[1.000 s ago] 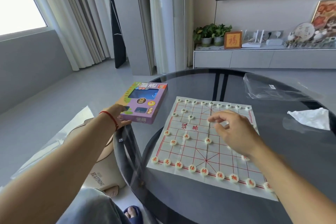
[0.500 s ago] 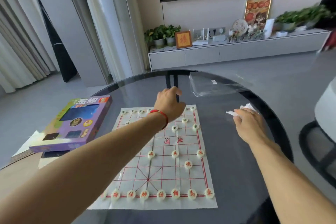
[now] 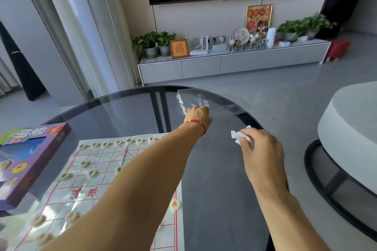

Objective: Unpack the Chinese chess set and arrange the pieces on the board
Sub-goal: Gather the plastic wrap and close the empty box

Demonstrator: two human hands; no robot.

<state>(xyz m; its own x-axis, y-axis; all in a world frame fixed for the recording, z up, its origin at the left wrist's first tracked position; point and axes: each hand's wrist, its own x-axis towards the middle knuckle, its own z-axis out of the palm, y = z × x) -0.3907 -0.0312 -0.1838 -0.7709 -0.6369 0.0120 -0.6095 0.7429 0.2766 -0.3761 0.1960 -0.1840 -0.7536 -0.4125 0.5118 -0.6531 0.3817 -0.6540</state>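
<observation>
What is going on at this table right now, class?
A person has a Chinese chess board laid out on a round glass table, with pieces already standing on it. The purple box lies to the left. The left hand grips a clear plastic bag at the far edge, while the right hand holds a crumpled white tissue.

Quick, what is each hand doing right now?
Left hand: grips the clear plastic bag.
Right hand: holds the crumpled white tissue.
</observation>
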